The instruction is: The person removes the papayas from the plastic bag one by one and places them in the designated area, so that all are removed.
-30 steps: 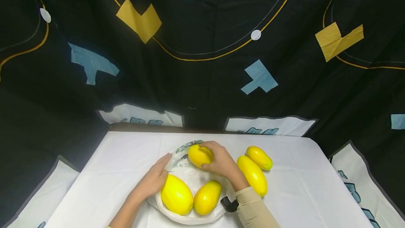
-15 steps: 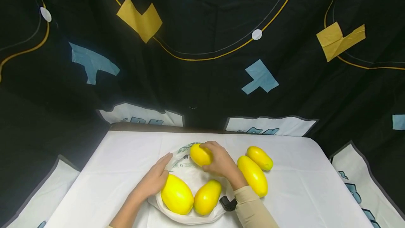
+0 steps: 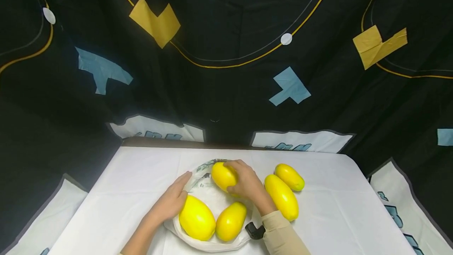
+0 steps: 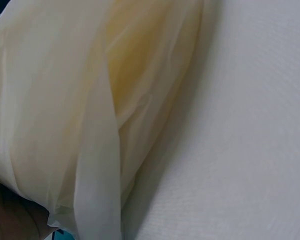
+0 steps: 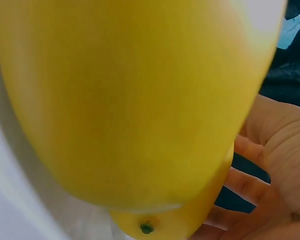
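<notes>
A white bag (image 3: 209, 196) with a green print lies spread on the white table, its mouth facing up. Two yellow mangoes rest inside near its front: a larger mango (image 3: 197, 218) and a smaller mango (image 3: 231, 221). My left hand (image 3: 172, 196) holds the bag's left rim; in the left wrist view the thin bag wall (image 4: 45, 110) lets yellow show through. Over the bag's back part, my right hand (image 3: 246, 182) grips another mango (image 3: 223, 176) between thumb and fingers. The right wrist view has this mango's green-tipped end (image 5: 162, 225) behind a nearer mango (image 5: 135, 100).
Two more yellow fruits lie right of the bag, a long one (image 3: 282, 197) and a shorter one (image 3: 290, 177) behind it. A white cloth covers the table (image 3: 336, 207). Black fabric (image 3: 226, 101) with yellow and blue patches hangs behind.
The mango in my right hand has shifted very slightly toward me over the bag. My left hand stays at the bag's rim, and the other mangoes keep their places.
</notes>
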Motion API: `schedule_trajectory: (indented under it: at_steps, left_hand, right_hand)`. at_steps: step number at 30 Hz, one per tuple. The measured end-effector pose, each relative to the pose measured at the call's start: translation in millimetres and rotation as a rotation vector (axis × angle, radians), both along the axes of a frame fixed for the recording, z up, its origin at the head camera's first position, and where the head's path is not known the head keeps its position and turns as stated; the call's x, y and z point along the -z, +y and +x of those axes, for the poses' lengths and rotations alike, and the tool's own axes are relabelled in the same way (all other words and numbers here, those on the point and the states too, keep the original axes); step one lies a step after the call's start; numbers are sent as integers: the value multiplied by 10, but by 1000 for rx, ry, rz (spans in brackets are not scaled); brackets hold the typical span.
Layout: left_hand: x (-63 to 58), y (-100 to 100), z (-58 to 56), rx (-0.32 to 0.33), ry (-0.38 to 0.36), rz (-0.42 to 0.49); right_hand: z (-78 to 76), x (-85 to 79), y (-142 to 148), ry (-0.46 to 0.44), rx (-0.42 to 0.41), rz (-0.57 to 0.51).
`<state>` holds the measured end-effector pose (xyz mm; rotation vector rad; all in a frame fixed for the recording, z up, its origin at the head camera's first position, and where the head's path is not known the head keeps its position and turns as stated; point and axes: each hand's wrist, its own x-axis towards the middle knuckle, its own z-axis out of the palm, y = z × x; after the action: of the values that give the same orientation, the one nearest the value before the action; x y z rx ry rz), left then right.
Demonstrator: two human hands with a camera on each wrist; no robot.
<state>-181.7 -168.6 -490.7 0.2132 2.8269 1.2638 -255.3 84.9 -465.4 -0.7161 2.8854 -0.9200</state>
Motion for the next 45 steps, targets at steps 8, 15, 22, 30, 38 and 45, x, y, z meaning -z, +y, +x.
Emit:
schedule_trajectory:
  at_steps: [8,15,22,30,38,45]
  left_hand:
    - [-25,-9,7,3,0,-1]
    - [-8,-12,23,10,-2,1]
    - [-14,-14,21,12,8,-8]
    - [-51,-2,14,16,4,-7]
    - [-20,6,11,12,-16,-11]
    - [-7,6,9,7,-18,-10]
  right_hand:
    - [60,-73,48,67,1,-31]
    - [206,-229,188,139,44,-95]
    - [316,-489,425,197,132,-186]
    - [376,-659,768,274,205,-213]
    - [473,-697,1068,284,288,-252]
    - [529,-706,1300,299,395,-227]
